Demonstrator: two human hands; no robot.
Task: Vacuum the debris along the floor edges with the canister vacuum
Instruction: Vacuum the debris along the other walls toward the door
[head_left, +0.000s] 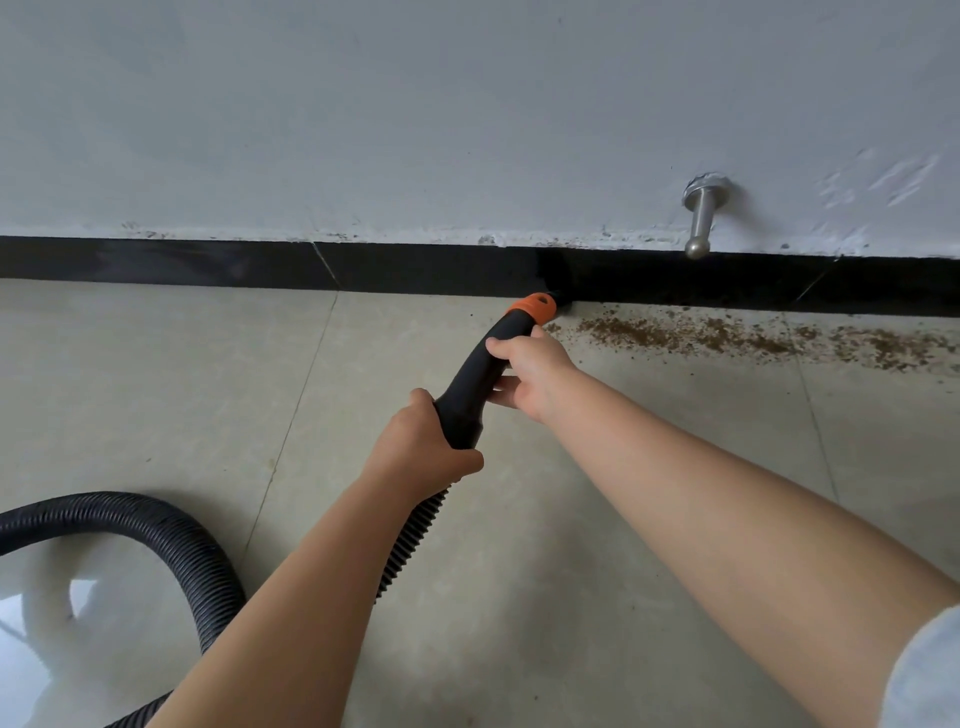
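Two hands hold the vacuum's black handle (480, 379). The left hand (423, 447) forms the rear grip, with fingers and thumb wrapped round the lower end of the handle where it joins the ribbed hose (156, 530). The right hand (530, 371) forms the front grip, with fingers curled over the top of the handle and thumb under it, just behind the orange collar (535, 306).

Ahead of the front grip, the collar meets a black nozzle tip whose shape cannot be made out against the black baseboard (208, 262). The tip sits at the joint between the baseboard and the tiled floor (156, 374).

Brown debris (727, 335) lies in a band on the floor along the baseboard. It starts just right of the front grip and runs rightward to the frame edge.

Behind the rear grip, the hose passes under the left forearm, loops left across the floor, and leaves the frame at the lower left.

Above and right of the front grip, a metal door stop (701, 218) projects from the white wall (415, 114), just above the baseboard.
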